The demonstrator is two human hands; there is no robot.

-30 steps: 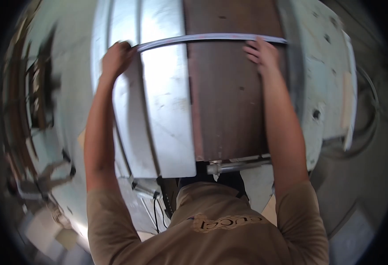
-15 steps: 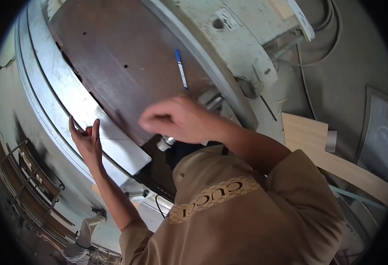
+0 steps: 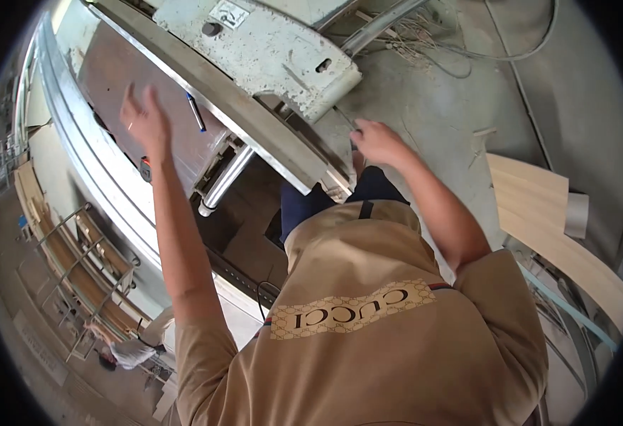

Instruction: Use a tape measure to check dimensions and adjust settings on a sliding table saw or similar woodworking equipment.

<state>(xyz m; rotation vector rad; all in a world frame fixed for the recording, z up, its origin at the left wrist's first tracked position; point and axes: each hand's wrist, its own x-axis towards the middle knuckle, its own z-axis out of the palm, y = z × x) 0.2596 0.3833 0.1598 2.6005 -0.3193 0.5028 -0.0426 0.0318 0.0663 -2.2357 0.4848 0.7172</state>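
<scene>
My left hand [image 3: 146,121] hovers over the brown metal table plate [image 3: 109,67], fingers spread and holding nothing. On that plate, beside the long metal fence, lies a blue and white pen [image 3: 196,113]. A small red and black tape measure [image 3: 146,169] rests by my left forearm, at the edge of the silvery sliding table [image 3: 105,170]. Off to the right, my right hand [image 3: 379,142] is closed at the end of a thin dark rod [image 3: 347,118] that sticks out from the pale machine housing [image 3: 269,53]. Its fingertips are partly hidden.
The metal fence [image 3: 219,99] runs diagonally between my hands. A shiny round bar [image 3: 227,181] juts out below the plate. Pale wooden boards [image 3: 531,192] lean at the right, and cables [image 3: 496,53] trail on the floor. A person [image 3: 137,348] works at the lower left.
My left hand has left the tape measure and moved farther over the plate. My right hand has swung right from above the plate to the rod. The fence now appears farther left.
</scene>
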